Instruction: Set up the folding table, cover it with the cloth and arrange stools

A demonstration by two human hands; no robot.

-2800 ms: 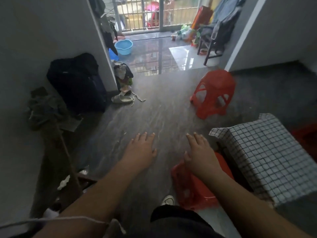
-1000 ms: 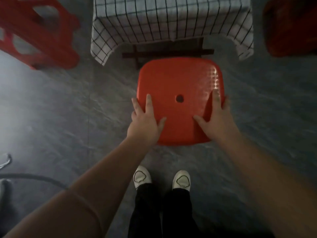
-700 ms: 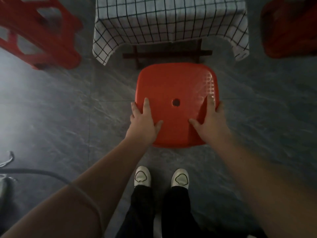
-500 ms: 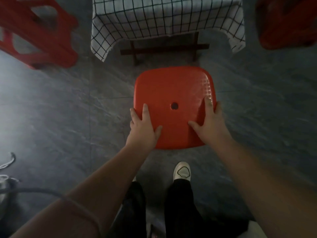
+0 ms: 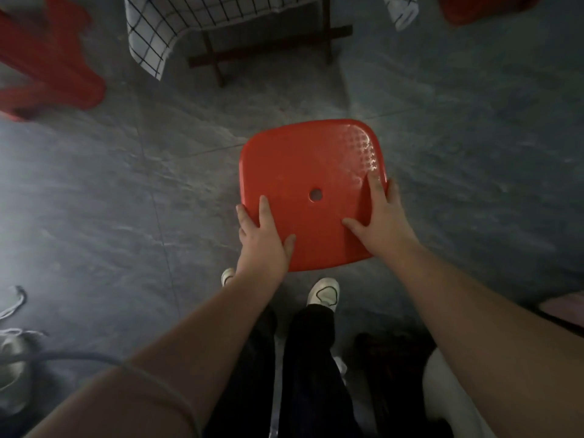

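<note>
Left grip and right grip clasping red stool at its seat edges, my thumbs spread on top, checked cloth over desk at far side

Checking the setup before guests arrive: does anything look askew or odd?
Nothing stands out. The checked cloth hangs evenly, and the red stool, gripped by the left hand and right hand, is roughly square to the table's crossbar. Only a loose cord trails on the floor.
</note>
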